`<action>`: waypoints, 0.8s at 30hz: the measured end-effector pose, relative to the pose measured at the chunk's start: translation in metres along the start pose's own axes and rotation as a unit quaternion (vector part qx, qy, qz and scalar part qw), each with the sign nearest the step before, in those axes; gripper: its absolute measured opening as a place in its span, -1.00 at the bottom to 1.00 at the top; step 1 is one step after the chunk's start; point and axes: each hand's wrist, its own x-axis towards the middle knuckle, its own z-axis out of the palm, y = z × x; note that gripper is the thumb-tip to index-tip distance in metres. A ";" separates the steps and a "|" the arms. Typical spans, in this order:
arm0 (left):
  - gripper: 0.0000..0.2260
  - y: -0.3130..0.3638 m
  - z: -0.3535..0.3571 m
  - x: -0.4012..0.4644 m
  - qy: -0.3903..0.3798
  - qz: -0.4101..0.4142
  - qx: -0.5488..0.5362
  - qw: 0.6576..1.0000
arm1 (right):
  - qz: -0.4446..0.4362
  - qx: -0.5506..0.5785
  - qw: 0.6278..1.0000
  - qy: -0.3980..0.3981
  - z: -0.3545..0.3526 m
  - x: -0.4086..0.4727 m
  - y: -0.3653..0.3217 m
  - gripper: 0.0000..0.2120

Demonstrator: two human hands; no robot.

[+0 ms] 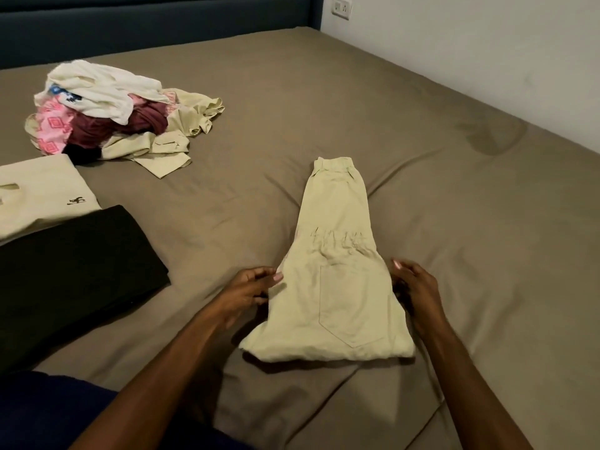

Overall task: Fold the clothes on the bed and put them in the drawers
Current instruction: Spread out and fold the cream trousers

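Observation:
A pair of pale cream trousers (334,271) lies folded lengthwise on the brown bed sheet (324,108), the waistband end near me and the leg hems pointing away. My left hand (250,290) pinches the left edge of the trousers just below the gathered seam. My right hand (414,287) grips the right edge at the same height. A heap of unfolded clothes (104,115) in white, pink, maroon and cream sits at the far left of the bed.
A folded cream garment (42,196) and a folded black garment (74,264) lie side by side at the left edge. A dark blue headboard (146,24) runs along the far side. The white wall (487,53) borders the bed on the right.

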 end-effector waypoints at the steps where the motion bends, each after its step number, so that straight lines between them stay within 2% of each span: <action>1: -0.51 -0.003 -0.005 -0.003 -0.021 0.005 0.008 1.000 | 0.009 0.005 1.000 0.004 -0.008 -0.010 0.006 -0.80; 5: -0.42 0.002 -0.005 -0.014 -0.056 0.001 0.077 0.995 | 0.031 -0.027 0.999 -0.012 -0.027 -0.059 0.021 -0.66; 8: -0.55 0.013 0.001 -0.026 -0.076 -0.008 0.142 0.987 | 0.006 -0.068 0.998 -0.010 -0.031 -0.079 0.017 -0.79; 10: -0.62 0.014 0.006 -0.036 -0.074 -0.018 0.156 0.985 | 0.002 -0.159 0.987 -0.004 -0.033 -0.082 0.019 -0.78; 13: -0.48 0.001 0.012 -0.050 -0.051 -0.038 0.140 0.988 | 0.025 -0.302 0.953 -0.006 -0.038 -0.082 0.019 -0.61; 16: -0.27 -0.011 0.010 -0.058 -0.046 -0.064 0.088 0.993 | 0.064 -0.285 0.955 -0.050 -0.036 -0.083 0.010 -0.64; 18: -0.33 -0.006 0.010 -0.066 -0.070 -0.083 0.049 0.993 | 0.094 -0.257 0.959 -0.078 -0.037 -0.087 0.003 -0.73; 20: -0.44 -0.004 0.009 -0.074 -0.111 -0.101 0.047 0.988 | 0.112 -0.256 0.955 -0.096 -0.047 -0.093 0.001 -0.67; 22: -0.45 -0.004 0.009 -0.083 -0.167 -0.133 0.085 0.973 | 0.128 -0.281 0.945 -0.108 -0.058 -0.102 0.006 -0.66; 24: -0.24 -0.010 0.009 -0.086 -0.177 -0.119 0.187 0.959 | 0.129 -0.324 0.928 -0.133 -0.065 -0.112 0.015 -0.67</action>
